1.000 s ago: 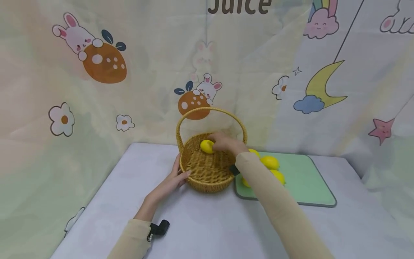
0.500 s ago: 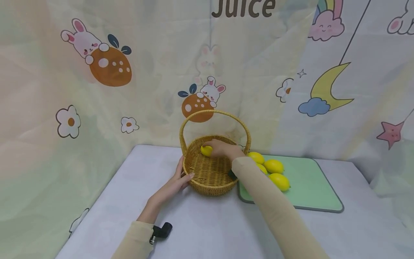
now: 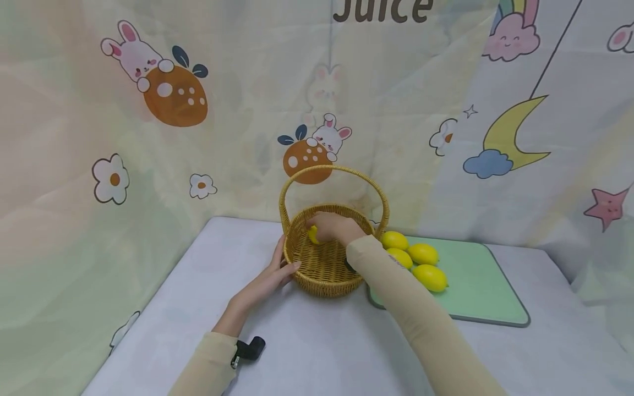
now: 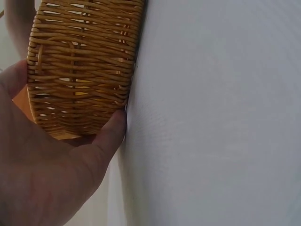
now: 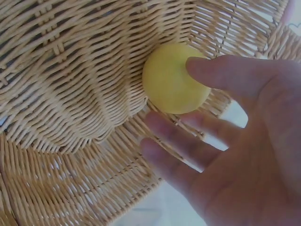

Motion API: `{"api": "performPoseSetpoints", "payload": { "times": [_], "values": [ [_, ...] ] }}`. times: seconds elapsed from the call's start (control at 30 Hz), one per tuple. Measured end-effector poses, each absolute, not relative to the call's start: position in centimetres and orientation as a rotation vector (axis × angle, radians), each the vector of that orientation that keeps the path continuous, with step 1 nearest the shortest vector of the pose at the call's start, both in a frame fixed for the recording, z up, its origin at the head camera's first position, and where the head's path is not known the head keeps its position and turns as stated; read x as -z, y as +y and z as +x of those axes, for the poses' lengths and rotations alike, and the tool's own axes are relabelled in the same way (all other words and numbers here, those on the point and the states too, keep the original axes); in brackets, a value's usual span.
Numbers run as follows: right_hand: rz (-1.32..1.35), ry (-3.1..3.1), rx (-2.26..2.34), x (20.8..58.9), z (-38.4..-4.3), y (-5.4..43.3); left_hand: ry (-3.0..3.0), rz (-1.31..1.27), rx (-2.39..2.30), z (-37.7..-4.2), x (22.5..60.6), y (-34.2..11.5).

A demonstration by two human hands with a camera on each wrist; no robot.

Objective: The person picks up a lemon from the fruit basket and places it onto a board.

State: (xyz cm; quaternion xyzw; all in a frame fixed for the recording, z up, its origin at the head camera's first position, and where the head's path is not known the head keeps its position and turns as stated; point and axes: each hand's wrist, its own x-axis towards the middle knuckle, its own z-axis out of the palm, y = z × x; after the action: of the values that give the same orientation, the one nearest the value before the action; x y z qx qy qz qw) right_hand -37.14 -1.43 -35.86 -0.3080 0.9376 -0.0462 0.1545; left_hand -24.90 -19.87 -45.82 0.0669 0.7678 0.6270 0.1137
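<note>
A round wicker basket (image 3: pixel 327 287) with a tall hoop handle stands on the white table. My left hand (image 3: pixel 263 283) holds its left side, thumb at the front rim; the left wrist view shows the woven wall (image 4: pixel 82 70) between its digits. Inside the basket, my right hand (image 3: pixel 335 226) pinches a yellow lemon (image 3: pixel 313 235) near the back left wall. Seen from the right wrist, the thumb presses on the lemon (image 5: pixel 171 82) from one side, with fingers beneath it, and the lemon is against or very near the weave.
Several more lemons (image 3: pixel 430 278) lie on a green cutting board (image 3: pixel 480 286) right of the basket, partly behind the right sleeve (image 3: pixel 411 308). A printed cloth backdrop (image 3: pixel 238 110) hangs right behind the table. White tabletop (image 3: pixel 307 346) extends in front.
My right hand has moved a little lower into the basket with the lemon, now more covered by the fingers. The left hand keeps its hold. The head view has shifted slightly.
</note>
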Motion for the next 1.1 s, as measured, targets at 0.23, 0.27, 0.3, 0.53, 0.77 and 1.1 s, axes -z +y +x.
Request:
{"api": "performPoseSetpoints", "payload": {
  "times": [0.23,0.27,0.3,0.53,0.77,1.1],
  "values": [
    [-0.822,2.660,0.000,35.8,-36.4,-1.3,2.260,0.185,-1.823,-24.8,45.6,-19.8],
    [-0.829,2.647,0.000,35.9,-36.3,-1.3,2.260,0.186,-1.825,-24.7,45.6,-19.8],
    [-0.838,2.633,0.012,35.9,-36.1,-1.3,2.262,0.186,-1.826,-24.7,45.6,-19.8],
    [-0.959,2.562,0.053,36.1,-35.3,-1.6,2.266,0.197,-1.831,-24.7,45.7,-19.9],
    [-0.974,2.529,-0.037,35.9,-34.2,-1.7,2.262,0.205,-1.822,-24.7,45.6,-19.7],
    [-1.001,2.494,-0.095,34.7,-32.1,-0.9,2.261,0.184,-1.808,-24.8,45.8,-19.9]
  ]
}}
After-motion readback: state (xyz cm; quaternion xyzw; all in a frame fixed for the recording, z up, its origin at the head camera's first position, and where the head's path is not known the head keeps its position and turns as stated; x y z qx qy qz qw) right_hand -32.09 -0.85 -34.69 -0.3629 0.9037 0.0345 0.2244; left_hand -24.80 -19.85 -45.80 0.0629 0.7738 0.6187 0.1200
